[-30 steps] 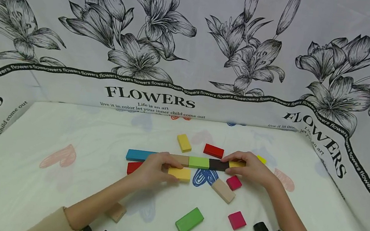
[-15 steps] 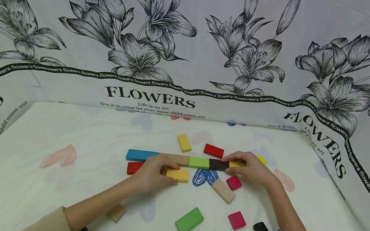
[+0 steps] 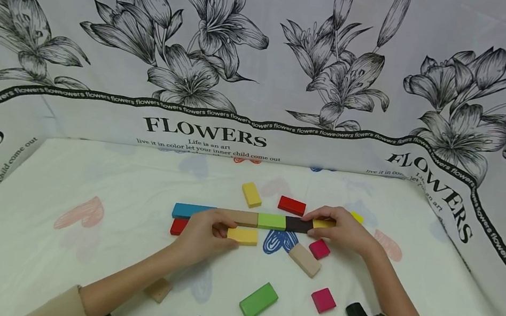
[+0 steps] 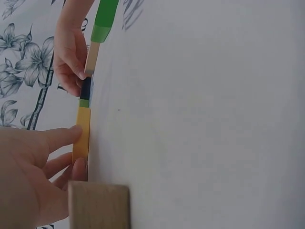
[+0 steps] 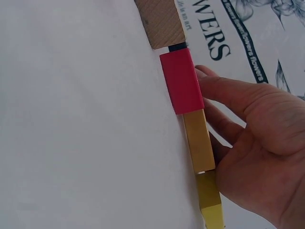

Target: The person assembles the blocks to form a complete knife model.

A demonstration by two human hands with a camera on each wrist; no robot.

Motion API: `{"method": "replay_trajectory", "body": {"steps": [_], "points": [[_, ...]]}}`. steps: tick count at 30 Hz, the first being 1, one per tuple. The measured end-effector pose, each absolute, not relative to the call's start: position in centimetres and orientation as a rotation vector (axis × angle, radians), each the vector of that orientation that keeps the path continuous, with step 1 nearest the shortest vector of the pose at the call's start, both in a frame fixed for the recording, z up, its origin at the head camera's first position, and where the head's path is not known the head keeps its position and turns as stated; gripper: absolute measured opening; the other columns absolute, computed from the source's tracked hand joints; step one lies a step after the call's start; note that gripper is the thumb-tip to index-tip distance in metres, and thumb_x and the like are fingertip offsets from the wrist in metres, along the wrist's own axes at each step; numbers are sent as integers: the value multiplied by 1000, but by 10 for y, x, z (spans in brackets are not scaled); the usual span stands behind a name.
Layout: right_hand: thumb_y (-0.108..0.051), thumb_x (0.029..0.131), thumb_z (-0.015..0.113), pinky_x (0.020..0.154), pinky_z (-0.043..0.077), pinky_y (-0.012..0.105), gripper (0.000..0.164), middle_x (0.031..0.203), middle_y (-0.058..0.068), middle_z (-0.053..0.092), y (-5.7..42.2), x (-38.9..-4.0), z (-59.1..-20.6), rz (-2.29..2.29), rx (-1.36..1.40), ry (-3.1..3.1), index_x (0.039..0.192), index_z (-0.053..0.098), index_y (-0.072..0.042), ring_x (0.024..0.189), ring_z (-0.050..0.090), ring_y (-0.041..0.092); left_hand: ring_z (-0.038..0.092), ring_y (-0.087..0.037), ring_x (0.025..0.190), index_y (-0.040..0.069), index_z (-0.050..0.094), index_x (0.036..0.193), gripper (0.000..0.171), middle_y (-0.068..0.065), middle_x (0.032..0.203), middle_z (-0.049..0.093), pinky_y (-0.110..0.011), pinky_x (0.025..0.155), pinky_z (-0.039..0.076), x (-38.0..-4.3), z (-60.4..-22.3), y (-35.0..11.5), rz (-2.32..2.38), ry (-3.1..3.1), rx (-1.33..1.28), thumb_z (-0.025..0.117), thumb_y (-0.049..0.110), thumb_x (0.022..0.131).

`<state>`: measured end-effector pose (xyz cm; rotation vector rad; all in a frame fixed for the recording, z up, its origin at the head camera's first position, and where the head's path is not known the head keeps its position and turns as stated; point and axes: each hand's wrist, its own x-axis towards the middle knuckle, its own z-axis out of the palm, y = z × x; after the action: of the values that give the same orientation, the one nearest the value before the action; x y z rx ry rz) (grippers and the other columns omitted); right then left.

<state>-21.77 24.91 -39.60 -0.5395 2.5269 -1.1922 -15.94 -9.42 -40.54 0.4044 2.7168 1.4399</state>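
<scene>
My left hand (image 3: 200, 234) pinches a yellow block (image 3: 243, 236) between thumb and fingers, just in front of a straight row of blocks. A red block (image 3: 178, 227) lies beside that hand, partly hidden by it. From left to right the row has a blue block (image 3: 193, 212), a tan block (image 3: 241, 218), a light green block (image 3: 271, 221), a black block (image 3: 298, 224) and another yellow block (image 3: 324, 224). My right hand (image 3: 345, 229) holds the black block at its right end, with thumb in front and a finger behind; its palm hides part of the row's yellow end.
Behind the row lie a yellow block (image 3: 251, 194) and a red block (image 3: 292, 205). In front are a beige block (image 3: 304, 260), two crimson blocks, one nearer the row (image 3: 320, 249), a green block (image 3: 258, 302) and a wooden block (image 3: 159, 290). A flower-printed curtain (image 3: 265, 73) hangs behind.
My left hand has slid a little to the left with the yellow block, and the red block beside it has shifted slightly left too. The right hand has stayed in place.
</scene>
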Motion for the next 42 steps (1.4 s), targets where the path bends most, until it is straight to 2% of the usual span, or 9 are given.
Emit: {"method": "replay_trajectory", "body": {"steps": [12,19,42], "points": [[-13,96,78,99,52,40,30,130,17,70,250,-218,-396,-1210,-537,2511,125,77,-6,122,58,33,57,-15,77,4,82,104,25,-3,90,60,-20,66,50,-162,-404,-89,1394,2767,434,92,6,80],[-13,96,78,98,52,39,30,130,17,70,249,-218,-396,-1205,-539,2513,125,77,-6,121,58,33,57,-14,76,5,83,100,22,-1,91,62,-20,65,50,-164,-404,-87,1419,2767,402,92,5,80],[-11,96,77,100,51,40,29,130,18,70,250,-218,-396,-1211,-542,2512,124,77,-5,123,57,35,56,-12,73,4,84,101,23,-4,91,61,-20,63,48,-164,-404,-85,1455,2789,347,92,5,80]]}}
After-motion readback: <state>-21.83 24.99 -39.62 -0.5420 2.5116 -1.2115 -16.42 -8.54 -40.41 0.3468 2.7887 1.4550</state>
